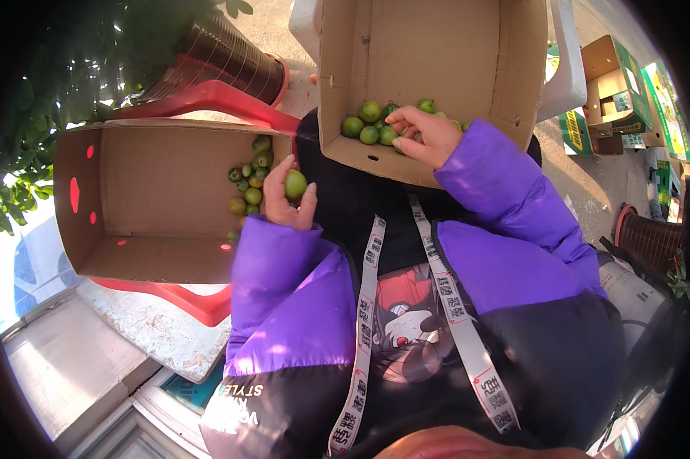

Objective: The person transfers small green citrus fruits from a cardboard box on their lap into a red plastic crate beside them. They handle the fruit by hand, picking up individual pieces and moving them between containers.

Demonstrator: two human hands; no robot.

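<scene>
My left hand [287, 201] holds a round green fruit [295, 185], which looks like an unripe tomato, between fingers and thumb. It is at the near right edge of a cardboard box [155, 183] on my left. Small green fruits [253, 196], some dark or yellowish, lie along that box's right side. My right hand [428, 135] reaches into a second cardboard box [431, 51] in front of me. Its fingers and thumb are apart over several green fruits [369, 135] at the near end; the palm hides some of them.
A red plastic stool [207, 94] supports the left box. White plastic furniture [568, 69] shows behind the front box, whose near end is over my lap. Potted plants [224, 57] stand at the upper left. Printed cartons [623, 97] and another pot [646, 235] are on the right.
</scene>
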